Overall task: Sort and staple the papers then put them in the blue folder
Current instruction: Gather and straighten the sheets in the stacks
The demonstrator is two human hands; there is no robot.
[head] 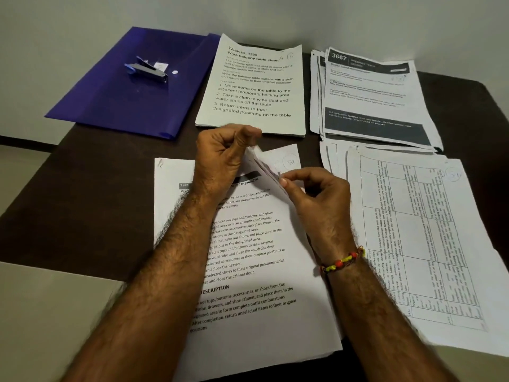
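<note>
The nearest paper stack [248,257] reads "DESCRIPTION"; both the left hand [223,158] and right hand [316,194] pinch its lifted top corner. At 12 o'clock lies "TASK ID 1228, Wipe balcony table clean" [256,86]; at 1 o'clock "3667" [371,92]. A stapler [147,70] sits on the blue folder [115,106] at 10 o'clock, on a dark table [82,202].

Two bare forearms, no sleeves, visibly hairy down to the wrists. Left hand [220,158]: no rings, no watch. Right hand [319,199]: short trimmed nails, no rings. Beaded thread bracelet [343,261] on right wrist, red and yellow beads on dark cord, loose red-yellow tuft at outer edge.
</note>
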